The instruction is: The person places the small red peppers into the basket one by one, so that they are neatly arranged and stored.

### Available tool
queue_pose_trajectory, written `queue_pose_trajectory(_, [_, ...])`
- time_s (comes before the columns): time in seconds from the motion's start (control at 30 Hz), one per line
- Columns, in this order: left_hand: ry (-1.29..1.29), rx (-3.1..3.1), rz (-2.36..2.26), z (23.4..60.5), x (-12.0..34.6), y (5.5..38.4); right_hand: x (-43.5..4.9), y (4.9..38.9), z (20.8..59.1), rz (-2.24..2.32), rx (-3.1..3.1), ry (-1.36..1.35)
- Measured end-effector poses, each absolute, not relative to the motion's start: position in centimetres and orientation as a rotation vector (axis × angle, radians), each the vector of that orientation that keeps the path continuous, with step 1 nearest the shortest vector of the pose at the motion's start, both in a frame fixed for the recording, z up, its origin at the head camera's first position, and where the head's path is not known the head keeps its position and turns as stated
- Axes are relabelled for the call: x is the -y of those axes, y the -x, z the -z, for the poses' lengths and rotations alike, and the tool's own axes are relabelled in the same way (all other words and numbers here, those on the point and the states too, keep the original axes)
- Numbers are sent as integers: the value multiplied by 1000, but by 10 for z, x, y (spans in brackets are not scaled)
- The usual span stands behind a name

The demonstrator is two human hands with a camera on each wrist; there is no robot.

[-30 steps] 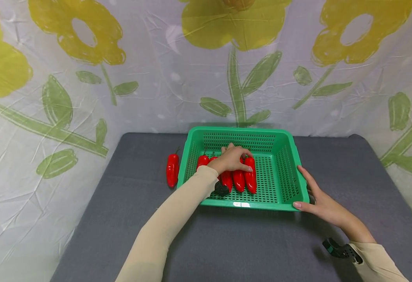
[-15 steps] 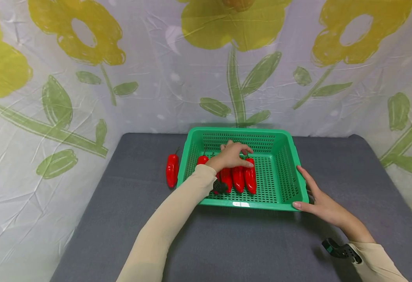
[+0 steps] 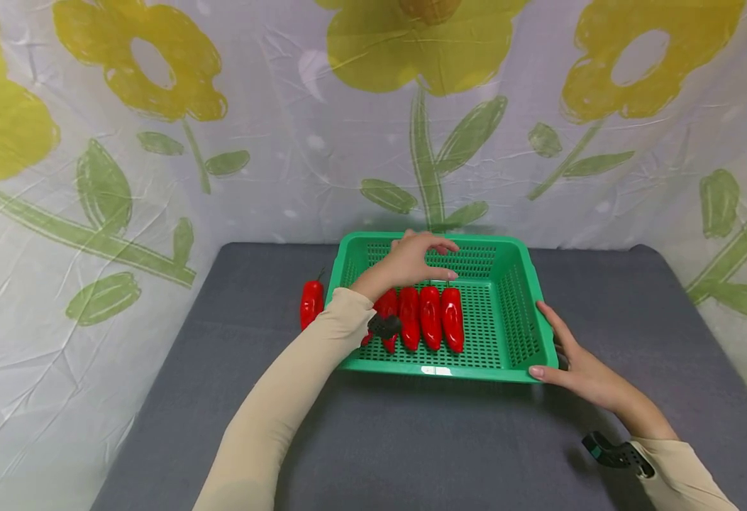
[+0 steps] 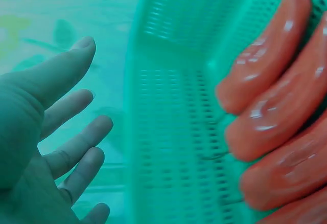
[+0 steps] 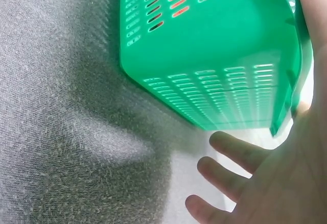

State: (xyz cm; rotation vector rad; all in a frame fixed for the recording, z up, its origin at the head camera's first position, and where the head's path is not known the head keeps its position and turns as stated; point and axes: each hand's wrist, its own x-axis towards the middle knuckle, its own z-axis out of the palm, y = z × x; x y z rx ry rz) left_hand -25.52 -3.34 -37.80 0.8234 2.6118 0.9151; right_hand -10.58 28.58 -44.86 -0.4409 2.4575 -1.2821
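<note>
A green plastic basket (image 3: 462, 372) stands on the dark table and holds several glossy red chili peppers (image 3: 452, 319) lying side by side. My left hand (image 3: 414, 257) hovers over the basket's back part, above the pepper stems, with thumb and fingers spread and nothing between them. In the left wrist view, the left hand (image 4: 61, 137) is apart from the peppers (image 4: 271, 127). At the basket's right side, my right hand (image 3: 579, 365) touches the rim with thumb and index finger. The right wrist view shows the right hand's (image 5: 276, 178) other fingers extended clear of the basket wall (image 5: 204, 45).
One more red chili pepper (image 3: 311, 304) lies on the grey tabletop (image 3: 450, 447) left of the basket, partly behind the left sleeve (image 3: 290, 383). A flower-patterned cloth (image 3: 271, 177) hangs behind the table. Some peppers are partly hidden by the left forearm.
My left hand has let go of the rightmost pepper and moved up and back, away from the peppers. The right hand stays at the basket's rim.
</note>
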Motion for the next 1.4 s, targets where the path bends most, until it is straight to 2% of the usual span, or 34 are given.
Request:
queue_pose_trajectory(0.4, [-970, -2697, -1149, 324, 100, 235, -286, 106, 448, 1279, -2454, 440])
queue_pose_trajectory(0.67, [-815, -2769, -1325, 319, 165, 226, -286, 106, 449, 1278, -2454, 441])
queue_pose_trajectory(0.9, [-665, -2793, -1431, 341, 209, 223, -286, 106, 448, 1278, -2456, 448])
queue_pose_trajectory(1.4, [-504, -2705, -1409, 429, 259, 226, -285, 106, 448, 1276, -2457, 453])
